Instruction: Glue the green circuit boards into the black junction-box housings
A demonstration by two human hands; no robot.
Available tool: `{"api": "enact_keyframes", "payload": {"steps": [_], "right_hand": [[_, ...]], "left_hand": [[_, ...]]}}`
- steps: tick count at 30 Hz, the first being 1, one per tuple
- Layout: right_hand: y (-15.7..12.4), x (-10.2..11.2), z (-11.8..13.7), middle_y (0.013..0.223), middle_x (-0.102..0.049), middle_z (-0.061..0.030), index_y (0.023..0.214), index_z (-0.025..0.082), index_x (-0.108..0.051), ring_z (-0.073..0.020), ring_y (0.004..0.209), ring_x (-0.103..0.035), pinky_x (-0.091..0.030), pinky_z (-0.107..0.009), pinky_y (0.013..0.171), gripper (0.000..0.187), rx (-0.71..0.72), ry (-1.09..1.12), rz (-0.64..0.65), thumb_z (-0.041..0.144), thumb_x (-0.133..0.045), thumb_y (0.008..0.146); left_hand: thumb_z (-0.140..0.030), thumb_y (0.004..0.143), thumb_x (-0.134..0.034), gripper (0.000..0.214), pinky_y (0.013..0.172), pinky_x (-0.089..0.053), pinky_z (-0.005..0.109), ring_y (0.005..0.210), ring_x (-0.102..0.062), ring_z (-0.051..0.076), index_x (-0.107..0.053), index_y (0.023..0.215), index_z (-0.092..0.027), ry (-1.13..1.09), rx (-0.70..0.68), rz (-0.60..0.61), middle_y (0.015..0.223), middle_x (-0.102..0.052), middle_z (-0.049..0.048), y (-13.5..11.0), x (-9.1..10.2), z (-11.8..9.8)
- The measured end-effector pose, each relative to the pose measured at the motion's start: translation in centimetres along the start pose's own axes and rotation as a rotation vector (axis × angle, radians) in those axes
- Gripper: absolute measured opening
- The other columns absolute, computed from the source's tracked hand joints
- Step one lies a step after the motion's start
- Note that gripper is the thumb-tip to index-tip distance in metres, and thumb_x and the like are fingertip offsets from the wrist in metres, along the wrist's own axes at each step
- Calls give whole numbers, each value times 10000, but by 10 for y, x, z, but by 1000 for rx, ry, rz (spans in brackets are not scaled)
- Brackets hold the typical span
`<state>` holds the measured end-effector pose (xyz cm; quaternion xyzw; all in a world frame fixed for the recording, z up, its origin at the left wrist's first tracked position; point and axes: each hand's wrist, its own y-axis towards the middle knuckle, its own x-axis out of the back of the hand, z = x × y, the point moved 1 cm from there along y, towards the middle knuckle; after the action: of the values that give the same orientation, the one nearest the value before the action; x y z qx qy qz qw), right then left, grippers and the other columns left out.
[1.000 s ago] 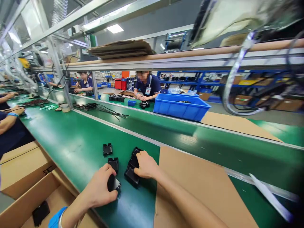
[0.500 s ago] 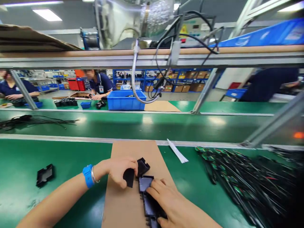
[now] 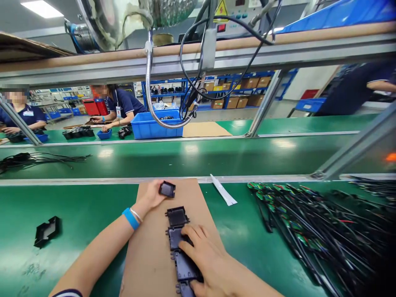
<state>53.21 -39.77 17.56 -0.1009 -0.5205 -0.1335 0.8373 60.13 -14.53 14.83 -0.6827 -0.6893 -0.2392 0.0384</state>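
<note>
A small black plastic case with raised edges is pinched in my left hand, over the far part of a cardboard strip. Nearer to me, several similar black plastic cases lie end to end in a row on the cardboard. My right hand is closed over the row's right side, fingertips on one case and thumb lower down; it covers part of them. At the row's far end is another open black case. One loose black case lies on the green table at left.
A heap of black cables with green ends covers the right side. A white tube lies beside the cardboard. Beyond the metal rail are a cable bundle and a blue bin. Co-workers sit and stand farther back.
My left hand has moved away from the row toward the far end of the cardboard, holding a case. The tilted case at the row's far end is now lined up with the others.
</note>
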Motion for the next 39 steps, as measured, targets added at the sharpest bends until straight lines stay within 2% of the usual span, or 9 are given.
{"api": "enact_keyframes", "payload": {"steps": [3,6,10,18,23,29,33,36,39], "right_hand": [[5,-3,-5,1537,-179,-159,1196,186,-554,-401,1414,-67,-143,-546,1122,671,-7,1,9,371,-687,566],[12,-6,-3,1557,-166,-173,1235,155,-542,-389,1437,14,-150,-546,1137,671,-20,16,12,398,-664,622],[15,-10,6,1560,-153,-209,1344,90,-477,-369,1445,-7,-152,-532,1155,701,-113,31,3,409,-605,733],[4,-19,9,1558,-137,-219,1410,93,-410,-373,1443,-18,-149,-564,1146,777,-148,15,-23,408,-621,731],[19,-12,2,1579,-36,-185,1255,140,-528,-397,1437,44,-131,-573,1133,719,-94,34,-28,427,-701,619],[40,-39,2,1478,-325,-159,1127,203,-575,-418,1361,-246,-299,-585,1028,623,41,-106,-165,583,-681,646],[70,-68,-12,1313,-525,-160,1246,188,-508,-333,1080,-557,-496,-452,789,568,-386,-39,-275,523,-584,794],[64,-47,-16,1267,-590,-124,1267,203,-518,-281,973,-614,-516,-376,710,546,-426,-18,-253,507,-588,820],[7,26,-42,1154,-651,14,1129,277,-614,-200,1013,-597,-480,-291,820,417,-377,-77,-315,531,-634,799]], "left_hand": [[-359,935,-558,315,838,-523,416,983,-604,214,-562,1167,-146,87,35,-162,1158,-586,91,-2,-11,9],[-334,925,-576,315,920,-480,464,1083,-564,242,-560,1186,-160,198,56,-232,1235,-553,98,-8,-12,10],[-335,920,-582,242,909,-477,449,1006,-591,217,-611,1072,-149,304,71,-130,1105,-613,74,-13,-11,2],[-267,832,-668,348,1043,-350,475,1198,-482,258,-599,1165,-192,377,-5,43,1252,-561,81,-2,-14,-18],[-320,886,-605,181,899,-449,425,974,-575,207,-616,905,-141,443,86,-73,988,-619,51,-8,-9,-7],[-202,625,-449,161,840,-495,420,869,-609,257,-565,733,-177,349,103,-202,826,-638,73,-17,-7,-3],[-257,546,-413,228,688,-545,387,703,-657,264,-588,681,-201,271,127,-144,691,-680,40,-4,-9,9],[-316,559,-477,198,698,-558,369,767,-676,277,-599,686,-226,205,235,-203,724,-704,20,-5,-11,12],[-442,622,-530,237,645,-567,366,780,-681,290,-611,721,-242,154,284,-213,730,-707,14,-11,-12,10]]}}
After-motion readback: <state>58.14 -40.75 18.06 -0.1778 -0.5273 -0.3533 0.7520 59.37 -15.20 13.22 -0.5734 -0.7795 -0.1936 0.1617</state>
